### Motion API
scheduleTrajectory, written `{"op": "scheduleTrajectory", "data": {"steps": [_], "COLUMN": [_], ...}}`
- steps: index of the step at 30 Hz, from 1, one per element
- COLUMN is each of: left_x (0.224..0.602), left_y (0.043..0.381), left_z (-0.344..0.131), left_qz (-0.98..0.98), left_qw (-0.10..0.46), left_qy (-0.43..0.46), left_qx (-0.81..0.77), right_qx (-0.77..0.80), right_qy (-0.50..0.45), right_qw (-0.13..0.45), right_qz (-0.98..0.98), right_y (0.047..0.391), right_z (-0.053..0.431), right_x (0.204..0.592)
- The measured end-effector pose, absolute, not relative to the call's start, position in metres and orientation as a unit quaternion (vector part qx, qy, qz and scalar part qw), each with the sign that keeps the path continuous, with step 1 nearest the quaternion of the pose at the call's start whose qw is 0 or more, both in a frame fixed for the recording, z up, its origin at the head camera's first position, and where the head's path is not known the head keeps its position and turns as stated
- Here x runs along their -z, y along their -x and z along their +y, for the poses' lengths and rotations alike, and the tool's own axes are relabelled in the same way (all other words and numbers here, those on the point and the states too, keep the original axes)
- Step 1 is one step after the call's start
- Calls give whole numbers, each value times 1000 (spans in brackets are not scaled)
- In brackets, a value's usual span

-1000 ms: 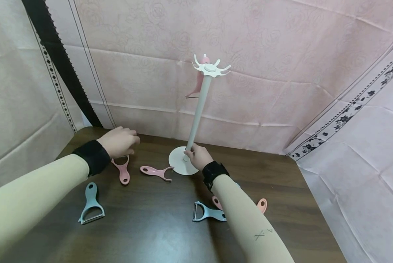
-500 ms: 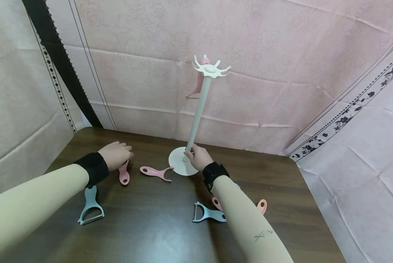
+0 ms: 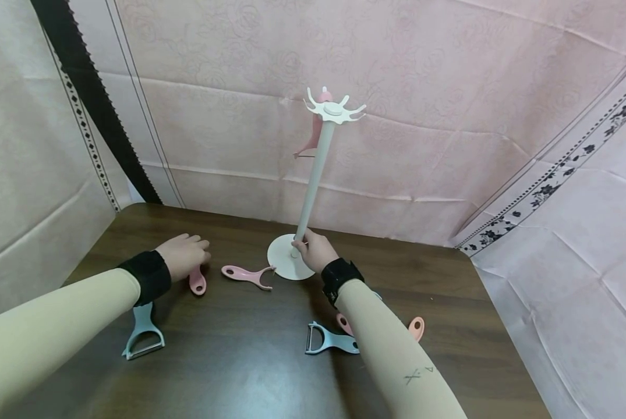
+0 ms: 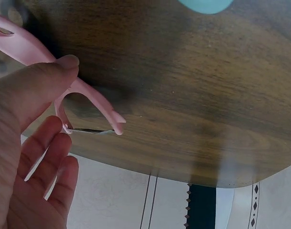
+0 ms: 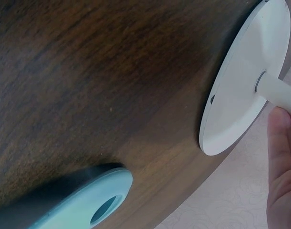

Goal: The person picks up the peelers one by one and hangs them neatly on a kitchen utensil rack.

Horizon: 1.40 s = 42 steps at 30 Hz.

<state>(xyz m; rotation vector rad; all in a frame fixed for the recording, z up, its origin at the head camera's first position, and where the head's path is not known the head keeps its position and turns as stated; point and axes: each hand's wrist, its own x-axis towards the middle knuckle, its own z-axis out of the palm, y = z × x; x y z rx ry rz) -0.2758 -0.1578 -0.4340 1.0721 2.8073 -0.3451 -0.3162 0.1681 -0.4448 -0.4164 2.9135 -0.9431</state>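
Left wrist view puts a pink peeler [image 4: 94, 98] at left of the frame; the grip of the left hand [image 3: 183, 255] appears to pinch its neck, thumb on top, index finger hidden. Its blade [image 4: 93, 131] lies just beside the other fingers [image 4: 57, 148], so a careless shift could nick them; a loosened thumb could let the smooth handle twist or drop onto the desk [image 3: 229, 361]. Head view, centre: the right hand [image 3: 318, 251] holds the white stand [image 3: 315, 180] low on its pole. A sideways tug there could tip it and shed the hanging peeler [image 3: 315, 128] at upper centre. Lower left, a blue peeler [image 3: 144, 320], partly hidden by the wristband [image 3: 147, 277], could get brushed by a low wrist.
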Motion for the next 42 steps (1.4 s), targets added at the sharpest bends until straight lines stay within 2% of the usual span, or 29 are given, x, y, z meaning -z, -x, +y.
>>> {"op": "scheduleTrajectory", "data": {"steps": [6,13,20,36,42], "left_x": [437,435,434,446,443], "left_y": [276,271,267,262,265], "left_z": [-159,-156,-154,-161,-165], "left_qz": [921,910,914,917,926], "left_qw": [53,17,34,-46,-50], "left_qy": [-362,-388,-379,-375,-355], "left_qx": [130,145,139,126,117], "right_qx": [304,306,308,312,314], "right_qy": [139,142,139,145,140], "right_qw": [23,23,25,19,21], "right_qz": [942,941,941,939,939], "right_y": [316,316,317,315,314], "right_z": [169,169,168,168,167], "right_x": [445,445,446,447,445]}}
